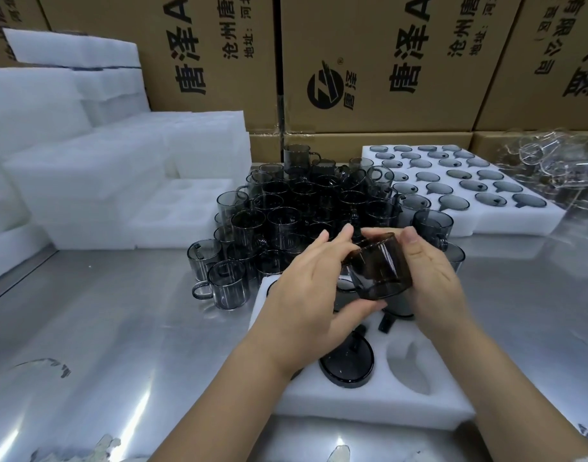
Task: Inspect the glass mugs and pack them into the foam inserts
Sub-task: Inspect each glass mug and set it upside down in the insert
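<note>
Head view, your left hand and right hand both curled round one tilted smoky-grey glass mug, above white foam insert

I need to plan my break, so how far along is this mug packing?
Done: the far foam tray looks full, and a seated mug is in the near insert. In hand: the left hand and right hand hold a tilted mug. Left: an empty cavity and the loose mugs.

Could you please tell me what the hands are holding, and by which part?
A dark glass mug, tilted: left hand spans rim and base, right hand grips its side wall.
</note>
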